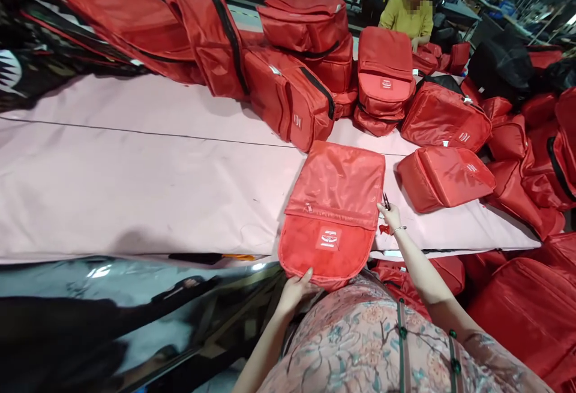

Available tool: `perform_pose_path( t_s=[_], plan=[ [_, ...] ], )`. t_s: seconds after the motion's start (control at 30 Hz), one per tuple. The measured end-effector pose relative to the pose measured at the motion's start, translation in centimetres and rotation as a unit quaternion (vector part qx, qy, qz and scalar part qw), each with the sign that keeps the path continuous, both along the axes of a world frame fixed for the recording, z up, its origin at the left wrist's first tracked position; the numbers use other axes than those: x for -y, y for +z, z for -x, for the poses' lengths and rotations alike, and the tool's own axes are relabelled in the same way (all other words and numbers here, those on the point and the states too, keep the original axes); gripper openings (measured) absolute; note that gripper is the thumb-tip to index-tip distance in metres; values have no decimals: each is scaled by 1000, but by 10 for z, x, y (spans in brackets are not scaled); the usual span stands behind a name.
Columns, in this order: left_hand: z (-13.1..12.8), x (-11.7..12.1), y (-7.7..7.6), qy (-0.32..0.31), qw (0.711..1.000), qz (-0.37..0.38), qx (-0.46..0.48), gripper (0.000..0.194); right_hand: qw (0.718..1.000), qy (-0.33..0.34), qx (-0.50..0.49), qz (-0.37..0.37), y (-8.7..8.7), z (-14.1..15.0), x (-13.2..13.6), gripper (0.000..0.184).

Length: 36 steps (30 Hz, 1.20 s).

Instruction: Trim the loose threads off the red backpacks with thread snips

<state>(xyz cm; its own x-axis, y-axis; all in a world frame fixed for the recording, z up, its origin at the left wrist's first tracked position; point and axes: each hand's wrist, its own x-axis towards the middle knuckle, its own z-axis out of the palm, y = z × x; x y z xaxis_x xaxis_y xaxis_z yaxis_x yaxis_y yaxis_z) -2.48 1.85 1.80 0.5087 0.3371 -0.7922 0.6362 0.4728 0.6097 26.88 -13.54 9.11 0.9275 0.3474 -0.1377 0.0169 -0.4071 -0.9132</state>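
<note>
A red bag [337,186] with a zipped pocket and a white logo patch lies at the table's near edge, its rounded end toward me. My left hand [297,290] grips that rounded end, thumb on top and fingers hidden underneath. At the bag's right side, my right hand [390,216] is closed around small dark thread snips [386,202], their points showing past the fingers. A small red scrap [384,229] lies beside this hand.
The table has a pink cover [135,189]. Red bags [292,96] are stacked along its far side, and another red bag [447,177] lies to the right. More red bags [531,315] are heaped at lower right. A person in a yellow top [405,15] is across the table.
</note>
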Motion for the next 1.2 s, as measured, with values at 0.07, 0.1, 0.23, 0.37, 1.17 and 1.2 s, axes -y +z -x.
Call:
perform_pose_path(
  t_s=[0.07,0.1,0.23,0.37,1.17,1.2],
  plan=[
    [2,-19,5,51,997,-50,-30,46,999,29,-16,1,2,11,-7,33],
    [5,-36,10,80,992,-95,-32,46,999,48,-24,1,2,19,-10,31],
    [10,-122,45,269,909,-286,141,42,990,134,-54,1,0,58,-20,28],
    [-23,-168,91,290,823,-435,222,46,982,179,-65,-9,3,79,-36,27],
    [-148,10,75,-241,762,-596,76,48,975,143,89,142,-6,52,3,35],
    [-149,11,77,-244,759,-598,76,44,971,153,100,156,-2,50,8,34]
  ],
)
